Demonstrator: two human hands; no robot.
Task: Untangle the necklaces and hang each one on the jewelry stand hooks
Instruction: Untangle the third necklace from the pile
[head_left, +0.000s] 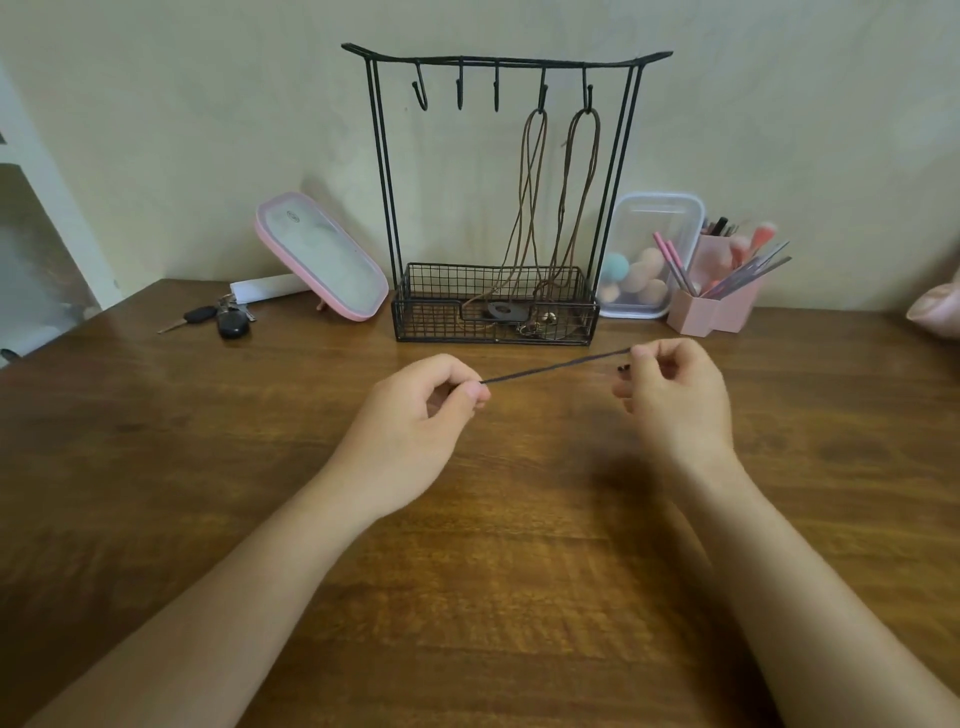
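While both hands float over the table (208, 467), left hand (415, 410) and right hand (675, 395) each pinch the dark cord (556, 367) taut. Jewelry stand (382, 171) sits at 12 o'clock, two brown necklaces (535, 197) hanging on it.

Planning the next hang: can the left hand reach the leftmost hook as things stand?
Probably yes: nothing stands between left hand and hook, but it pinches the cord the right hand also holds.

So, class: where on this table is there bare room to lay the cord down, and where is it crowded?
Bare wood: left of the left hand, in front of the keys; and the near table around both forearms. Crowded: the back edge, with mirror, jewelry stand, clear box and brush holder.
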